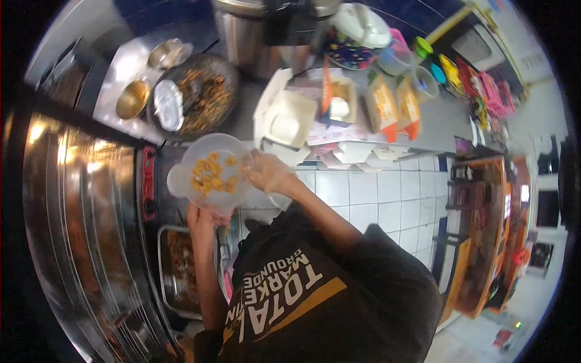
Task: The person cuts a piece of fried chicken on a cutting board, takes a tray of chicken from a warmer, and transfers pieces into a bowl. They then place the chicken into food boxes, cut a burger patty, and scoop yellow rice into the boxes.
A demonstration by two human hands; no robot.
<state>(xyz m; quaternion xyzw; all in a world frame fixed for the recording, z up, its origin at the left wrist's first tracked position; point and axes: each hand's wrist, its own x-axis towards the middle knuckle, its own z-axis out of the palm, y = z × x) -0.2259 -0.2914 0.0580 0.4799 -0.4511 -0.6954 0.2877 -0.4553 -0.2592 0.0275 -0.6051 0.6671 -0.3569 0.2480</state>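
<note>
1. the left hand (pixel 203 219) grips the near rim of a clear plastic container (pixel 213 172) from below, fingers closed on its edge, and holds it up off the surface (pixel 436 121), over the gap between the steel cabinet (pixel 78 230) and the white tiles (pixel 369 193).
2. the right hand (pixel 264 172) sits at the container's right rim, fingers curled and bunched; it looks to be handling the small fried pieces (pixel 212 175), though whether it pinches one i cannot tell.
3. the pieces lie in a loose heap toward the left and middle of the container.
4. to do this well, i would keep the container level with the left hand, since it is unsupported and a tilt would send pieces over the low rim.
5. work with the fingertips only, and stay inside the rim.
6. nearby: a dark pan of fried food (pixel 206 94) with a metal lid (pixel 168 104) just beside two steel bowls (pixel 133 98), and open white boxes (pixel 287 115) further right.
7. a tray of browned food (pixel 181 266) sits low, below the left forearm.
</note>
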